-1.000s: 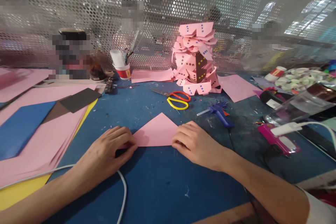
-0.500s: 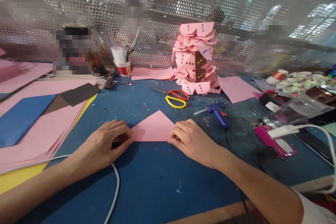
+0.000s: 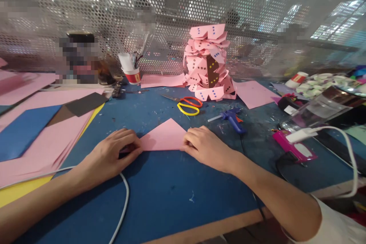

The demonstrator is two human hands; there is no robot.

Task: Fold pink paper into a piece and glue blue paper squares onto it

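A pink paper [image 3: 164,137] lies on the blue table between my hands, showing a pointed top and a straight near edge. My left hand [image 3: 121,150] pinches its left corner, thumb and fingers pressed together. At the opposite corner, my right hand [image 3: 203,146] has its fingers curled and closed on the paper. Both hands rest at table height, and the two corners are hidden under the fingers. Just beyond the paper lie scissors [image 3: 188,108] with one red and one yellow handle loop. To the right of them is a blue glue gun [image 3: 233,119].
Behind stands a tall stack of folded pink paper pieces [image 3: 204,65] with small coloured squares. Sheets of pink, blue and brown paper [image 3: 30,129] cover the left side. A paper cup [image 3: 132,75] holds tools. At right are a pink power socket [image 3: 294,146] and a white cable [image 3: 356,167].
The view has shifted slightly, so most things sit a little further left. Both hands keep their hold on the pink paper's corners, and the paper keeps its shape.
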